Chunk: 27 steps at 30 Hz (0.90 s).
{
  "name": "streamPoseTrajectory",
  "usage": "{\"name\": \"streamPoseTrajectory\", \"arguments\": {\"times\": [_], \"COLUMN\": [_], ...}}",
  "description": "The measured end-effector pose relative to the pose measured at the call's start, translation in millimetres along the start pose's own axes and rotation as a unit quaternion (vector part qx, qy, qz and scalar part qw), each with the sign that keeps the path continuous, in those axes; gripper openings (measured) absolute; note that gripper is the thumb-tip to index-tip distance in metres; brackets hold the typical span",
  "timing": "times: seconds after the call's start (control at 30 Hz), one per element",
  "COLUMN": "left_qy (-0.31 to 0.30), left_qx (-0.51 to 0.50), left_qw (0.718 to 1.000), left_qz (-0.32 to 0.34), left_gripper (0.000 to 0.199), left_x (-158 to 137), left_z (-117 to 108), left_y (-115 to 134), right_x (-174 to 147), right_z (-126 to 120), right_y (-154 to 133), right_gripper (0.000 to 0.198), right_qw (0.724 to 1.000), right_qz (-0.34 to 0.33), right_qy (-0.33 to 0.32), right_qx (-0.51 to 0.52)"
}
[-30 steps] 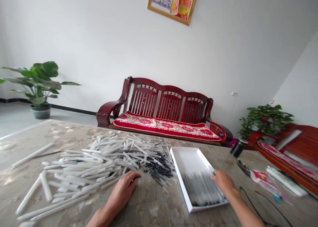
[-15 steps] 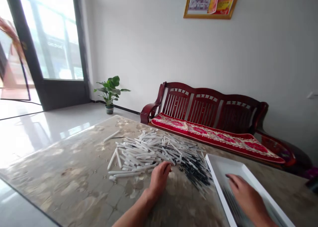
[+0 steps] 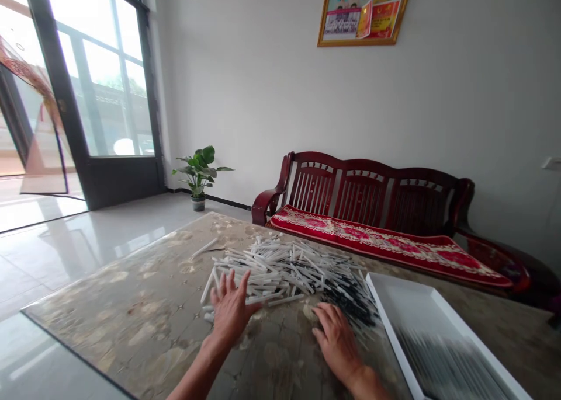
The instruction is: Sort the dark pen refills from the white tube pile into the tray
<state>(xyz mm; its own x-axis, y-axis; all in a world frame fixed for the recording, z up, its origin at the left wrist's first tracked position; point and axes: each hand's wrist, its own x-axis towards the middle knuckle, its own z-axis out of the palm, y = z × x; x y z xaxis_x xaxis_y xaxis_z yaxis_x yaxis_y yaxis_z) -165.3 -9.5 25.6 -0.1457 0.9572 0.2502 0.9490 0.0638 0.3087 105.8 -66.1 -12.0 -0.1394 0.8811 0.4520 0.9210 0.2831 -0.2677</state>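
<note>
A heap of slender white sticks (image 3: 267, 271), which look like pen barrels, spreads over the table. Dark slim sticks (image 3: 350, 298) lie mixed in at its right side. My left hand (image 3: 230, 308) is open at the heap's near left edge, fingers spread over the white sticks. Just in front of the dark sticks, my right hand (image 3: 336, 337) hovers low with bent, parted fingers and nothing visible in them. To its right stands a shallow white box (image 3: 432, 301), holding a row of thin dark sticks (image 3: 456, 365), blurred.
The patterned tabletop (image 3: 144, 312) has a glossy cover. One white stick (image 3: 205, 247) lies apart at the far left of the heap. Behind the table are a dark red wooden bench (image 3: 359, 195) with a red cover, and a potted plant (image 3: 199, 172).
My right hand has left the white box and come left to the heap's front. My left hand has moved left and spread its fingers. The view has tilted slightly up.
</note>
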Motion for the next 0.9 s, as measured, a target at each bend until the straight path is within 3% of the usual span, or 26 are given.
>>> {"name": "streamPoseTrajectory", "arguments": {"times": [0.13, 0.23, 0.57, 0.9], "left_qy": [-0.043, -0.052, -0.061, -0.073], "left_qx": [0.066, 0.063, 0.015, -0.045], "left_qw": [0.994, 0.994, 0.998, 0.996], "left_qz": [-0.076, -0.067, -0.001, 0.006], "left_gripper": [0.095, 0.100, 0.099, 0.101], "left_x": [-6.2, -2.3, 2.5, -1.2], "left_z": [12.7, 20.8, 44.0, 66.7], "left_y": [-38.3, -40.1, 22.7, 78.6], "right_x": [-4.1, -4.6, 4.0, 7.2], "right_z": [12.5, 19.7, 22.5, 27.9], "right_y": [13.5, 21.4, 39.0, 33.9], "right_gripper": [0.048, 0.044, 0.042, 0.038], "right_qw": [0.999, 0.998, 0.997, 0.993], "right_qz": [0.007, 0.008, 0.011, -0.002], "right_qy": [0.029, 0.041, 0.079, 0.119], "right_qx": [-0.024, -0.037, -0.024, 0.008]}}
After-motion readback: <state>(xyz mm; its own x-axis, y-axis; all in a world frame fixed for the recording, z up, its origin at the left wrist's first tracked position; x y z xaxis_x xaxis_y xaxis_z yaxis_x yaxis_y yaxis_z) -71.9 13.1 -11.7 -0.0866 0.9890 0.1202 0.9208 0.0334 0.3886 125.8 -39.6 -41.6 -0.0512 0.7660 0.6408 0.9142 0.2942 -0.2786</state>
